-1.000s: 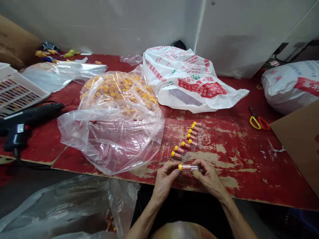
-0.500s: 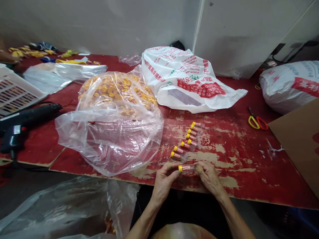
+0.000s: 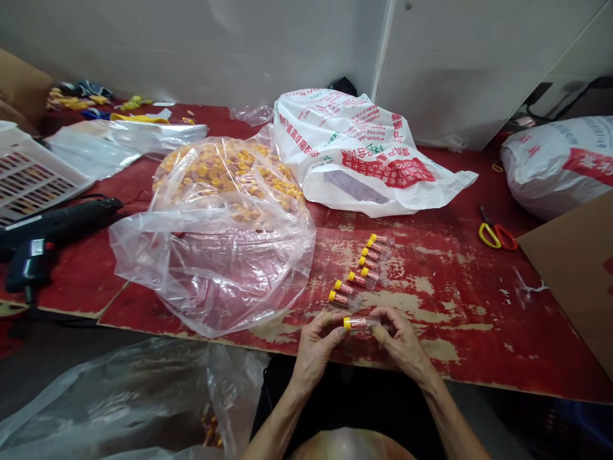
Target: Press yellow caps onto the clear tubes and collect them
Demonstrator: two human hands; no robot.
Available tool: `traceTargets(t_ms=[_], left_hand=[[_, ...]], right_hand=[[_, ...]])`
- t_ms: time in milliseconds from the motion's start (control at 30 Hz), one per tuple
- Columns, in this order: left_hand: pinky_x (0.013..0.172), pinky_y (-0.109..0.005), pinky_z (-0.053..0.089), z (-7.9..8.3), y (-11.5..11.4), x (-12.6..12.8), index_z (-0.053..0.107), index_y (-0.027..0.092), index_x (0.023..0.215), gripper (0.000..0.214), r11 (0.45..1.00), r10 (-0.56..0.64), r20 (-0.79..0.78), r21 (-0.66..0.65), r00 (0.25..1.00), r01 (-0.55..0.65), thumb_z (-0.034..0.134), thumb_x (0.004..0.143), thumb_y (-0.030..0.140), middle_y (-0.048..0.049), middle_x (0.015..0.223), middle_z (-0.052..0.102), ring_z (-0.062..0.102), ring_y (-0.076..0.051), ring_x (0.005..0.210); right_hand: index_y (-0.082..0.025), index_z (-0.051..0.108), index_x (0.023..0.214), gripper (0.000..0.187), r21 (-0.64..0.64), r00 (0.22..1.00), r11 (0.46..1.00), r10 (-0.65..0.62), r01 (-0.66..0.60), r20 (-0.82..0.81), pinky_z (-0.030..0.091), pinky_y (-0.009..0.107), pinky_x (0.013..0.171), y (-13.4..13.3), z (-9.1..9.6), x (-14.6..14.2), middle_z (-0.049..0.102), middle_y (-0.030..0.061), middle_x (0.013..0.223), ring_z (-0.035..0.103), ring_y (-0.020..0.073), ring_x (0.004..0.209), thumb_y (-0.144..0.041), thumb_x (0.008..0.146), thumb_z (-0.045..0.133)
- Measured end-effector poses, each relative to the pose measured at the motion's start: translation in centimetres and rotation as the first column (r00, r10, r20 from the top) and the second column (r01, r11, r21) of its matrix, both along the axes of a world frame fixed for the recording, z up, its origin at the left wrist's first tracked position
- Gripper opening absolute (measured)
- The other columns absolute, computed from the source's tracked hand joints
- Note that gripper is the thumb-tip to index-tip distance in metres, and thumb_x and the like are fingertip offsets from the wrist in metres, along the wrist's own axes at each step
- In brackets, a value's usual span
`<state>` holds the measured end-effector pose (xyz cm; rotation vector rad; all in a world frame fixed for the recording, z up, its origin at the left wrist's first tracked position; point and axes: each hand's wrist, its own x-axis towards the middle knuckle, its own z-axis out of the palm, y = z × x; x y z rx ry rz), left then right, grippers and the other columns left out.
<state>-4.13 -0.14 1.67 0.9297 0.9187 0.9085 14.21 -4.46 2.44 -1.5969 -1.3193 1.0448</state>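
Note:
Over the table's front edge, a small clear tube (image 3: pixel 361 324) with a yellow cap and a red-and-white patterned part lies level between my two hands. My left hand (image 3: pixel 318 345) pinches it at the capped end. At the clear right end, my right hand (image 3: pixel 400 338) has its thumb and fingers around the tube. Just beyond, several similar yellow-capped tubes (image 3: pixel 352 278) lie in a slanting row on the worn red table (image 3: pixel 460 281).
Left of the row sits a clear plastic bag (image 3: pixel 230 185) of small yellow pieces. Behind is a white printed sack (image 3: pixel 349 140). Scissors (image 3: pixel 497 236) and a cardboard box (image 3: pixel 575 275) lie to the right. A black heat-gun-like tool (image 3: pixel 36 255) and white basket (image 3: pixel 33 172) are at left.
My right hand's fingers have shifted at the tube's clear end, with the thumb now lower and the fingers wider apart. My left hand keeps its hold. The view has turned slightly left.

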Motion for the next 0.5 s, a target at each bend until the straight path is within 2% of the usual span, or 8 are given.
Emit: traceTargets(t_ms=[33,100,133,200,300,333,500], left_hand=[[0.069,-0.025,0.050,0.1,0.0,0.0,0.073,0.019,0.087,0.021,1.000,0.000,-0.011,-0.001,1.000,0.000,0.074,0.068,0.029,-0.0035,0.087,0.063,0.059,-0.015,0.076],[0.067,-0.024,0.049,0.2,-0.1,0.0,0.073,0.018,0.084,0.020,1.000,-0.001,-0.040,0.001,0.999,0.001,0.075,0.067,0.030,-0.0027,0.083,0.062,0.058,-0.014,0.074],[0.067,-0.024,0.049,0.3,-0.2,0.0,0.073,0.018,0.082,0.019,1.000,-0.001,-0.053,0.007,0.999,0.002,0.075,0.067,0.030,-0.0024,0.081,0.062,0.058,-0.014,0.072],[0.067,-0.024,0.049,0.3,-0.2,0.0,0.073,0.018,0.083,0.020,1.000,0.002,-0.061,0.017,0.998,-0.001,0.075,0.067,0.030,-0.0029,0.082,0.062,0.058,-0.014,0.073],[0.068,-0.026,0.050,0.2,0.0,-0.2,0.072,0.018,0.087,0.021,1.000,0.013,-0.031,-0.001,0.999,-0.013,0.073,0.069,0.030,-0.0029,0.085,0.063,0.059,-0.014,0.072],[0.068,-0.026,0.050,0.2,0.0,-0.2,0.072,0.018,0.087,0.021,1.000,0.018,-0.021,-0.010,1.000,-0.019,0.073,0.069,0.030,-0.0024,0.084,0.063,0.059,-0.013,0.070],[0.066,-0.027,0.052,0.7,-0.1,0.0,0.072,0.018,0.091,0.026,0.999,0.033,-0.039,-0.025,0.999,-0.034,0.071,0.070,0.034,-0.0030,0.086,0.063,0.060,-0.015,0.072]], right_hand=[[-0.018,0.059,0.086,0.028,0.011,1.000,1.000,-0.013,0.013,0.014,0.035,0.021,0.050,0.0,0.0,0.0,0.053,-0.0010,0.067,0.045,0.0118,0.057,-0.045,0.085,0.051],[-0.018,0.052,0.065,0.036,0.051,0.996,0.998,-0.049,0.045,0.072,0.034,0.021,0.050,0.1,-0.2,0.0,0.045,-0.0019,0.059,0.041,0.0115,0.055,-0.045,0.087,0.046],[-0.018,0.049,0.061,0.039,0.068,0.994,0.996,-0.069,0.063,0.090,0.034,0.022,0.050,0.2,-0.2,0.0,0.043,-0.0020,0.058,0.041,0.0116,0.055,-0.045,0.089,0.043],[-0.017,0.054,0.068,0.038,0.059,0.995,0.996,-0.073,0.069,0.065,0.036,0.022,0.051,0.2,-0.3,0.1,0.046,-0.0013,0.060,0.042,0.0119,0.056,-0.046,0.090,0.041],[-0.017,0.059,0.102,0.033,0.006,0.999,1.000,-0.008,0.008,-0.042,0.042,0.022,0.053,0.0,0.0,0.1,0.059,0.0025,0.080,0.050,0.0131,0.062,-0.044,0.086,0.050],[-0.018,0.058,0.107,0.034,-0.008,0.998,1.000,0.008,-0.009,-0.061,0.042,0.022,0.054,0.0,0.2,0.0,0.060,0.0032,0.085,0.051,0.0132,0.063,-0.043,0.085,0.052],[-0.017,0.061,0.094,0.033,-0.057,0.997,0.998,-0.012,0.008,-0.076,0.041,0.021,0.049,0.0,0.7,0.4,0.062,0.0033,0.081,0.053,0.0129,0.060,-0.046,0.084,0.050]])
